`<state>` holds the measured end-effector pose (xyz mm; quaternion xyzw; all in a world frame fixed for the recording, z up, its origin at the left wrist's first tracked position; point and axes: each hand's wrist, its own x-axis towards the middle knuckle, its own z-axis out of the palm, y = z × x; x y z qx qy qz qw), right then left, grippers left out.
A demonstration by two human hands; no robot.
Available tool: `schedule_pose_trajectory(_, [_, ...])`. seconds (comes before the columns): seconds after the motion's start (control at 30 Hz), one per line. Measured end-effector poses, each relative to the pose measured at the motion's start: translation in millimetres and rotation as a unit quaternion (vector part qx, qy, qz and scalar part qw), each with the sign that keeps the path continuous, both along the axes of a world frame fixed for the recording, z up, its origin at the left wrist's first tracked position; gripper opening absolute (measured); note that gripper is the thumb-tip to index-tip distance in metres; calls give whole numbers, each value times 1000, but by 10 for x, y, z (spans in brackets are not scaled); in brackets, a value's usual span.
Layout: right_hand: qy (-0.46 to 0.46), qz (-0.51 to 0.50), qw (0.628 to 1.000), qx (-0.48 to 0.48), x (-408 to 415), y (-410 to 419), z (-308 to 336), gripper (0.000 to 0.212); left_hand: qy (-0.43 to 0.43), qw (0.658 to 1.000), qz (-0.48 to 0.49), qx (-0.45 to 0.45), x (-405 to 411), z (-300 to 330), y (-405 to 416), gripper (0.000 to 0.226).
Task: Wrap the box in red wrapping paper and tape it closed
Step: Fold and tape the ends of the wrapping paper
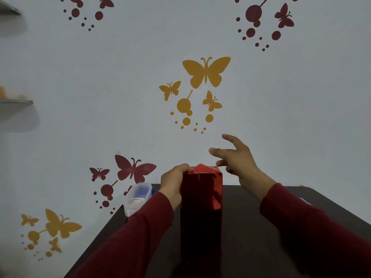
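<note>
A tall box covered in shiny red wrapping paper [200, 213] stands upright on the dark table [251, 237]. A folded triangular paper flap [202, 168] pokes up at its top end. My left hand [174, 182] grips the box's upper left edge, fingers curled over the top. My right hand [236, 157] hovers just right of the top with fingers spread, holding nothing; one fingertip is close to the top right corner. No tape is visible in either hand.
A clear plastic container [137, 198] with something blue inside sits at the table's far left corner. Behind the table is a pale wall with butterfly decals [206, 72]. Shelves [16, 101] jut out at the left edge.
</note>
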<state>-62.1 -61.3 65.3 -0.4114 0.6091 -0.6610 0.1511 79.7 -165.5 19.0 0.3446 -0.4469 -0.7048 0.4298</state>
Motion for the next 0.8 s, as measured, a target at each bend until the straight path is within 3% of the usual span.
schedule_pose_trajectory(0.33, [46, 52, 984, 166, -65, -237, 251, 60, -3, 1000, -6, -18, 68, 25, 80, 4])
schedule_pose_trajectory(0.53, [11, 42, 980, 195, -90, -357, 183, 57, 3, 1000, -6, -20, 84, 23, 92, 5])
schedule_pose_trajectory(0.8, [56, 23, 975, 214, -72, -403, 126, 59, -6, 1000, -2, -16, 83, 27, 93, 10])
